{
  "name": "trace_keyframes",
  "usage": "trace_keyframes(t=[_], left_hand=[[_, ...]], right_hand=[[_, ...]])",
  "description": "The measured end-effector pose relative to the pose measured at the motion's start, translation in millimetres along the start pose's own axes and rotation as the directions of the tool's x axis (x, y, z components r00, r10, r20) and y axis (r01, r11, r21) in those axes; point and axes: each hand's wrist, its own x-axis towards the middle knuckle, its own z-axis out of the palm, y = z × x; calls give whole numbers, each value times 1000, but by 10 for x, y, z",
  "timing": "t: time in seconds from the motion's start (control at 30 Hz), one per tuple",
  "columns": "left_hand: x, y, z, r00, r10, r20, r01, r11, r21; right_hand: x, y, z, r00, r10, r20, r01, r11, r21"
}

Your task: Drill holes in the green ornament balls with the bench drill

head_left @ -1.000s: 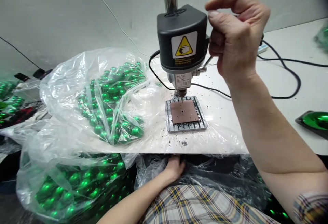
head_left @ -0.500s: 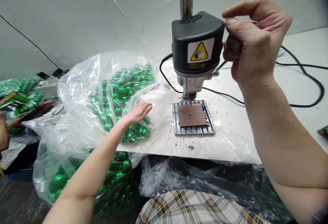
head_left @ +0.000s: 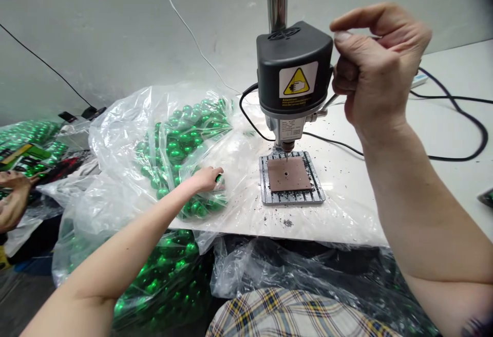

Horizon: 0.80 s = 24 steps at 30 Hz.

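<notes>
My left hand [head_left: 207, 179] is closed at the near edge of the pile in the clear plastic bag [head_left: 123, 116]. A shiny green ball [head_left: 219, 177] shows at its fingertips. On the right, my right hand [head_left: 379, 64] is raised beside the black motor housing of a small drill press [head_left: 295, 64]. Its fingers curl round the end of the press's feed lever [head_left: 330, 101], mostly hidden by the hand. Below the drill bit, a brown square plate [head_left: 295, 180] with a small dark hole lies on the slotted grey base [head_left: 265, 197].
A second bag of green balls [head_left: 169, 270] hangs below the table edge at left. Dark shavings [head_left: 287, 223] lie round the base. A black cable [head_left: 477, 147] loops at the right. Another person's hand [head_left: 15, 198] is at far left near more green balls [head_left: 29, 131].
My left hand has lowered slightly and gone from outstretched fingers to closed on a green ball. My right hand stays at the lever. The other person's hand has come further into view.
</notes>
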Motion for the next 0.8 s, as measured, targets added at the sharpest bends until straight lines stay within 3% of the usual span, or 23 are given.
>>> trace_keyframes(t=[0.07,0.13,0.23,0.27,0.3,0.37,0.43,0.5,0.6,0.7,0.8], left_hand=[[2,36,33,1000,-12,-25,12,1000,8],[-28,74,-43,993,-32,-117,30,999,-19],[-158,189,-278,933,-99,-345,-36,930,-365],[-220,255,-356,916,-128,-380,-113,827,-551],[-285,337,-420,916,-143,-375,-192,664,-723],[-409,536,-484,958,-97,-271,-237,265,-935],[-499,750,-444,991,-11,-135,-135,-49,-990],[-542,946,-304,998,45,-40,-30,-201,-979],[-526,1168,29,1000,24,-17,-12,-203,-979],[-422,1300,364,996,-52,-75,-78,-75,-994],[-254,1358,576,982,-98,-160,-157,40,-987]], right_hand=[[9,5,1,1000,5,-11,-5,1000,-4],[17,14,0,1000,11,-12,-11,1000,-9],[19,28,-5,1000,11,-2,-11,1000,1],[16,31,-7,1000,8,4,-8,1000,6],[12,31,-8,1000,4,10,-4,1000,9],[3,26,-11,1000,-8,13,8,1000,4],[-7,10,-15,1000,-18,14,18,1000,-16],[-16,-12,-23,999,-1,43,3,999,-39],[-24,-36,-37,996,48,81,-43,998,-54],[-29,-32,-50,994,88,72,-81,992,-94],[-27,-14,-55,992,112,64,-103,986,-131]])
